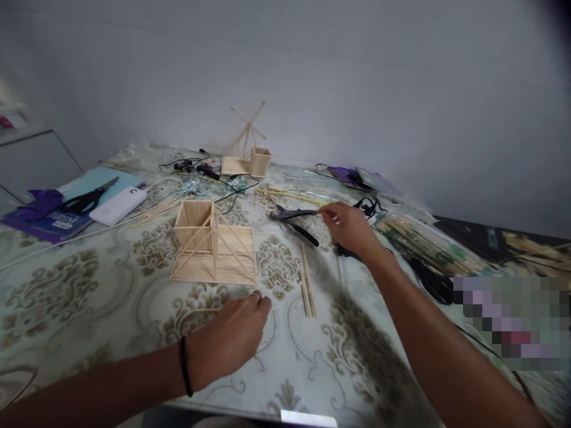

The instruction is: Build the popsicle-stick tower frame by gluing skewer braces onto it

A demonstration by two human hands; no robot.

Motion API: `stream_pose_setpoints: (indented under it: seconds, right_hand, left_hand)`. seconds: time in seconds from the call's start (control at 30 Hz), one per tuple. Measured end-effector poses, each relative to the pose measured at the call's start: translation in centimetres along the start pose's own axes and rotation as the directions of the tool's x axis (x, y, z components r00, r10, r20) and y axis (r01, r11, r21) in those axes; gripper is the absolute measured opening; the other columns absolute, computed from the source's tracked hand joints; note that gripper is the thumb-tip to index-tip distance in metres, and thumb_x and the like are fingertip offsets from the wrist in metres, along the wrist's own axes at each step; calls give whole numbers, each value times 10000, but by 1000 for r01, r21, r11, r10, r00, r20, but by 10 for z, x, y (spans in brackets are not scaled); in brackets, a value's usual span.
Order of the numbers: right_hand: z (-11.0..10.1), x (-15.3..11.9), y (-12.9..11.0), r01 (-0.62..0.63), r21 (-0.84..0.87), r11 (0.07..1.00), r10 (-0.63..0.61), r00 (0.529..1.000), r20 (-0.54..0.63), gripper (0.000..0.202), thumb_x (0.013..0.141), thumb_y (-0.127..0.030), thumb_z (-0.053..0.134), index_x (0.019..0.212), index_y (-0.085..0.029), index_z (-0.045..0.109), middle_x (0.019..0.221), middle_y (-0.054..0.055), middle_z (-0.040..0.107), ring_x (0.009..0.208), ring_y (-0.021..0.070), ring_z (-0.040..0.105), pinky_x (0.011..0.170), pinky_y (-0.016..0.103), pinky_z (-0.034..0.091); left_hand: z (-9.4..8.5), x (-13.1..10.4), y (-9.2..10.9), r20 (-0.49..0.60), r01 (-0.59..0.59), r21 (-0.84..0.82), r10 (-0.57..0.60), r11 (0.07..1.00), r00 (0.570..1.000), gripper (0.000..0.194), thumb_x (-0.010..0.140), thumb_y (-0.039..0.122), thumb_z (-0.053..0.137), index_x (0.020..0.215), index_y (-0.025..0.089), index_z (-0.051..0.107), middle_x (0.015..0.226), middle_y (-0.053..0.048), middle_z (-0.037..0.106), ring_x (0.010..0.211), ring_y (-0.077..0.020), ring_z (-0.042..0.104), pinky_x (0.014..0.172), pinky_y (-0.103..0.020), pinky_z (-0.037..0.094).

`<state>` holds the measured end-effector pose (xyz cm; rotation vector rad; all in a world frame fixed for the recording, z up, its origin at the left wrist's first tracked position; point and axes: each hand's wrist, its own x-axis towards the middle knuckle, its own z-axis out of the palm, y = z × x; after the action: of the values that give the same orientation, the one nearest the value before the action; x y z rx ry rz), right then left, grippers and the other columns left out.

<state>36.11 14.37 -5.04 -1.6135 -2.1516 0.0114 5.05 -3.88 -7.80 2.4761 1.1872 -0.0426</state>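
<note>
My right hand pinches the end of one handle of the black-handled pliers, which lie on the table with the handles spread. Nearer to me, my left hand rests low over the tablecloth, fingers curled around a thin wooden stick; most of the stick is hidden under the hand. Just beyond it stands a small model of wooden sticks, with a flat base, an open square box and slanting struts. A few loose sticks lie between my hands.
A second stick model with crossed blades stands by the wall. At left are scissors, a white power bank and a purple book. A bag of sticks lies at right. Cables and a glue gun are at the back.
</note>
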Motion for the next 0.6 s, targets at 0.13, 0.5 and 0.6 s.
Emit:
stream_pose_setpoints:
  seconds: [0.13, 0.5, 0.6]
  right_hand:
    - [-21, -28, 61, -229, -115, 967, 233, 972, 23, 286, 851, -159, 621, 1067, -141, 809, 954, 171, 778, 877, 308, 743, 915, 437, 601]
    - [1, -85, 83, -349, -155, 924, 368, 922, 116, 324, 792, -177, 767, 1116, -161, 757, 1110, 177, 709, 971, 304, 738, 942, 389, 569]
    - [-8, -83, 78, -359, -150, 921, 373, 924, 81, 226, 820, -191, 732, 1043, -154, 733, 1049, 182, 696, 913, 294, 707, 890, 386, 542]
  left_hand:
    - [-15, 1, 6, 9, 11, -60, -11, 998, 1000, 282, 908, 6, 576, 1110, 128, 730, 1076, -138, 791, 969, -284, 777, 829, -369, 607]
    - [-109, -77, -107, -568, -286, -510, -67, 811, 821, 99, 904, 141, 777, 882, 232, 809, 889, -4, 816, 799, -142, 774, 731, -207, 625]
    - [-111, -89, -135, -607, -221, -446, -111, 867, 787, 77, 918, 163, 804, 916, 234, 833, 874, -6, 845, 769, -152, 790, 723, -221, 639]
